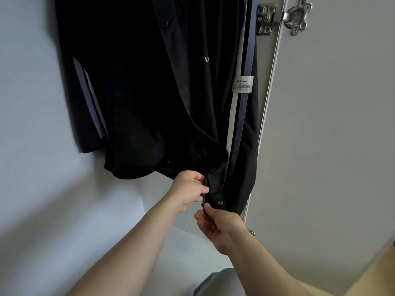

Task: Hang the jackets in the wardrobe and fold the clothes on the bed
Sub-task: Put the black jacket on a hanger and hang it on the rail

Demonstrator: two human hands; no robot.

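A dark jacket (149, 92) hangs inside the wardrobe (32, 103), its back against the pale inner wall and its right sleeve close to the open door (331, 124). Both grips meet at the jacket's lowest front corner, beside a metal snap (220, 202). The left grip (190, 189) is clenched on the hem edge just above that corner, thumb on top, with the cloth bunched between thumb and fingers. The right grip (215, 227) sits directly below it, palm turned up, its thumb and forefinger pinching the bottom end of the zip (205, 207) while the other fingers lie loose. The 2 grips are almost touching. A white label (242, 84) sits on the sleeve's pale stripe, and a metal hinge (296, 17) joins the door to the frame above.
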